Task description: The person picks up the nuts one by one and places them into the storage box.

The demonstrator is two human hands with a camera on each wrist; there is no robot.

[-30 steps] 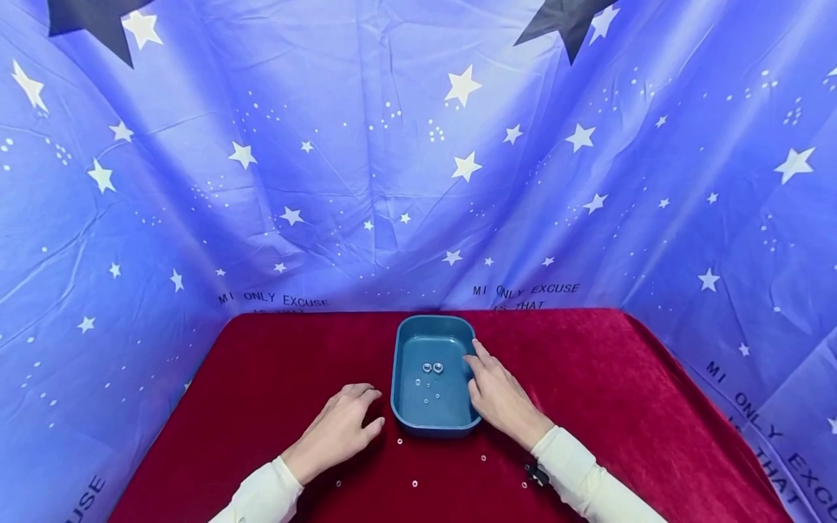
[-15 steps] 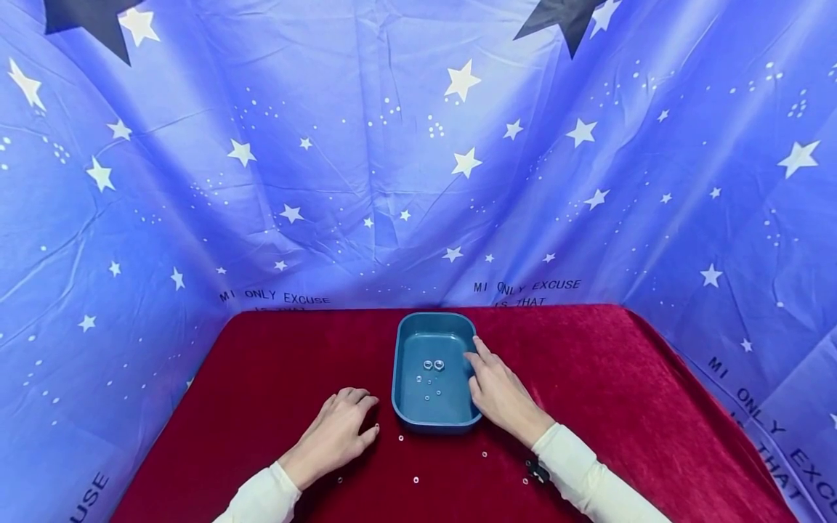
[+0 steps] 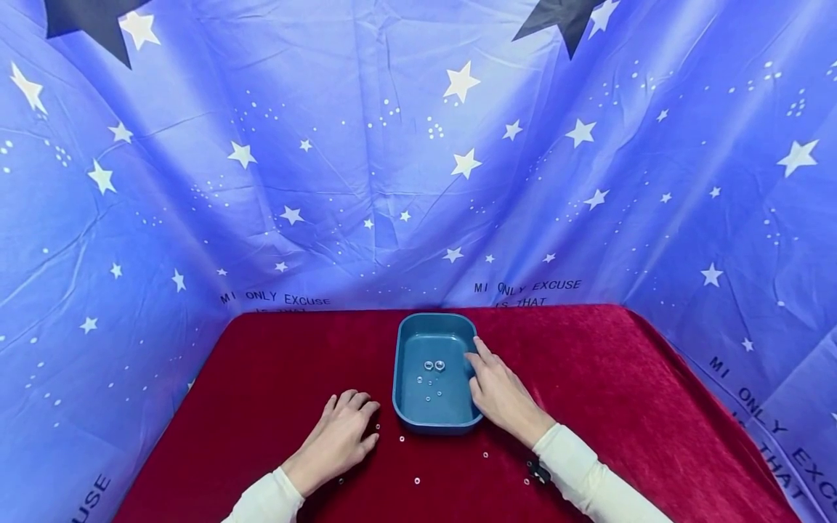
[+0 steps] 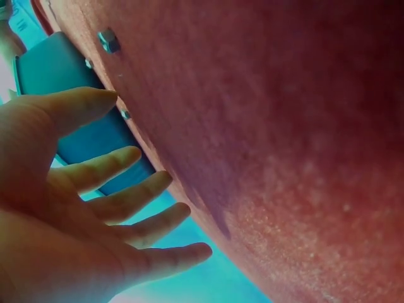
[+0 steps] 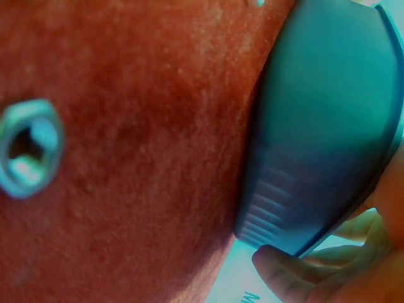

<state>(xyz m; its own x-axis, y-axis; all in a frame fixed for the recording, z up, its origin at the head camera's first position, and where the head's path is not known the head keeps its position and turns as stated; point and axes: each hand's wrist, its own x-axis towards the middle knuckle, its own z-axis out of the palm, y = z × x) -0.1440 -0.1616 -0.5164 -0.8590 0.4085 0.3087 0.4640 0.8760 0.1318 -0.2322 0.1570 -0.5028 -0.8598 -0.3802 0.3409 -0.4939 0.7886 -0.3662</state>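
A deep blue rectangular tray (image 3: 438,420) stands on the red cloth, with several metal nuts of different sizes inside, such as a larger nut (image 3: 440,366). My right hand (image 3: 506,399) grips its right wall, fingers to both sides of the rim. My left hand (image 3: 340,432) hovers low over the cloth left of the tray. Its fingers are spread and slightly bent, holding nothing, in the left wrist view. Just beside its fingertips lies a small nut (image 3: 378,426). Another nut (image 3: 402,439) lies just in front of the tray's near left corner.
More loose nuts lie toward the near side, including a nut (image 3: 417,481) in the middle and a nut (image 3: 486,455) near the right forearm. The right wrist view shows a nut (image 5: 28,148) up close. A starry blue curtain (image 3: 373,181) surrounds the table.
My left hand has drawn slightly back toward the near side and its fingers have spread. A small nut beside its fingertips has come into view. The right hand stays on the tray.
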